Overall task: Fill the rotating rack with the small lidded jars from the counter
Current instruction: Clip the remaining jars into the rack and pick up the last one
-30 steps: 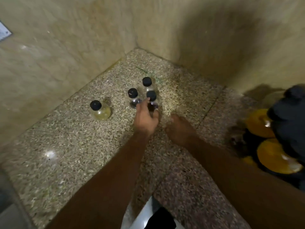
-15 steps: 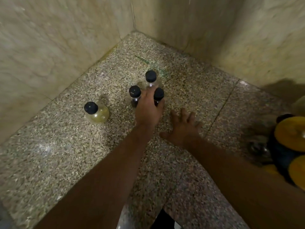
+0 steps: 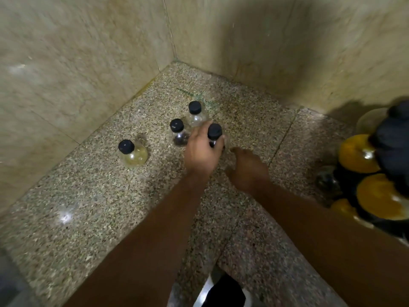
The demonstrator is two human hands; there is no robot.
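The left hand (image 3: 202, 151) wraps the nearest of 4 black-capped jars (image 3: 214, 137) in the counter (image 3: 93, 196) corner, right hand (image 3: 247, 169) loosely curled empty beside; light, slick, breakable glass, best gripped around the belly.

Our right hand (image 3: 247, 171) has curled its spread fingers, while our left hand (image 3: 202, 149) has closed around 1 jar (image 3: 214, 135).

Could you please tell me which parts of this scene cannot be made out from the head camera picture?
- Rotating rack: cut off by the right edge and blurred; free slots cannot be counted.
- Jar in the left hand: body hidden by the fingers, contents unclear.
- Right hand: fingers curled under, open or shut unclear.
- Dark object at the bottom edge: cut off, unidentifiable.
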